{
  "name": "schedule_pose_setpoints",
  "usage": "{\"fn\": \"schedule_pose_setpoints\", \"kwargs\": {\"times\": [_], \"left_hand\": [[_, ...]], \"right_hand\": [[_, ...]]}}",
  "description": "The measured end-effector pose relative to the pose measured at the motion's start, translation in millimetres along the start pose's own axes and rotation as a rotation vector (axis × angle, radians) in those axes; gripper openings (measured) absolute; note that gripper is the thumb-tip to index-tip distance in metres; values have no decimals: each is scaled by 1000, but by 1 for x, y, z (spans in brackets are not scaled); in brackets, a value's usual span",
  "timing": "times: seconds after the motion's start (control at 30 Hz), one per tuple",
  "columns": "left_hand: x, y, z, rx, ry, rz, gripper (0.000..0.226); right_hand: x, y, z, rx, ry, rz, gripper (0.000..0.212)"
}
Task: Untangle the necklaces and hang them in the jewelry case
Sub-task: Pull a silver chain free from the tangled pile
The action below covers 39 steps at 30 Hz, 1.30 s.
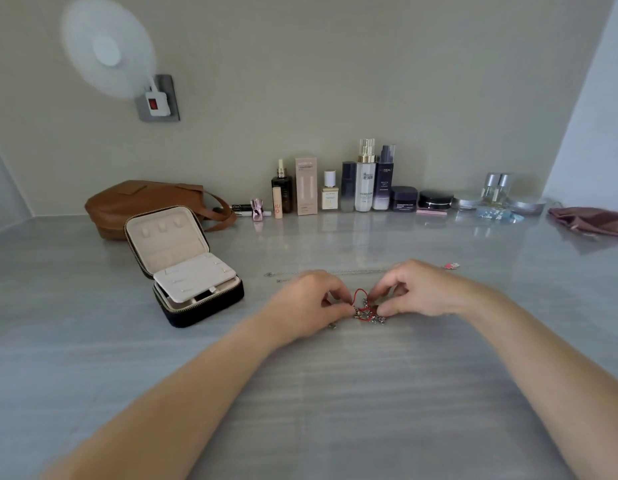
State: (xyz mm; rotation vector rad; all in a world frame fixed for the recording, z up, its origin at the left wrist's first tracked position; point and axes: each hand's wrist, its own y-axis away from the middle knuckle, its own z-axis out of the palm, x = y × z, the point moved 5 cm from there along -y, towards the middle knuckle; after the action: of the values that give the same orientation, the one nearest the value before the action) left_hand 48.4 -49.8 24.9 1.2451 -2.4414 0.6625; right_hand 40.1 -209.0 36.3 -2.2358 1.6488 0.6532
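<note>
**Red cord and silver chain caught in one knot**

Red and silver make up the knot of necklaces (366,310). A thin red cord loops up out of it, and small silver links and charms bunch around the cord's lower part. It lies on the grey table (335,403), to the right of the jewelry case (186,268) and about level with the case's front edge.

The left hand (311,303) and right hand (418,292) meet over it. Each has its fingers (338,309) curled in, thumb and fingertips pinching a side of the bundle.

A thin silver chain (335,272) lies stretched out straight to the right of the case, beyond the hands, with a pink charm (452,266) at its far end.

The case stands open, its cream lid upright and a pale insert tilted over the black base. A brown bag (145,202) sits just behind the case.
</note>
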Motion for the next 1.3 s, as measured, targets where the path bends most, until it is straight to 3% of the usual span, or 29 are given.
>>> {"fn": "schedule_pose_setpoints", "kwargs": {"times": [0.23,0.37,0.47,0.57,0.63,0.7,0.93,1.03,1.13,1.3], "left_hand": [[-11,-1,-8,129,17,-102,12],[-7,-1,-10,174,109,-44,25],[5,-1,-13,203,442,-39,21],[14,0,-13,79,809,-71,30],[17,1,-14,0,916,-77,35],[18,2,-18,22,994,-74,30],[6,0,-37,150,1030,-97,14],[0,0,-45,190,994,-126,12],[-4,0,-55,233,1003,-138,10],[-11,1,-70,260,1083,-152,16]], "right_hand": [[-1,1,3,-34,-100,3,18],[-6,1,-3,68,-266,-35,21],[-20,4,-13,200,-459,-116,18],[-40,9,-19,308,-629,-205,14],[-46,12,-24,380,-690,-228,13],[-46,13,-28,437,-722,-223,13],[-25,14,-38,538,-986,-111,13],[-23,16,-43,542,-1142,-137,17],[-22,19,-53,557,-1285,-204,6],[-13,21,-62,596,-1303,-207,14]]}}
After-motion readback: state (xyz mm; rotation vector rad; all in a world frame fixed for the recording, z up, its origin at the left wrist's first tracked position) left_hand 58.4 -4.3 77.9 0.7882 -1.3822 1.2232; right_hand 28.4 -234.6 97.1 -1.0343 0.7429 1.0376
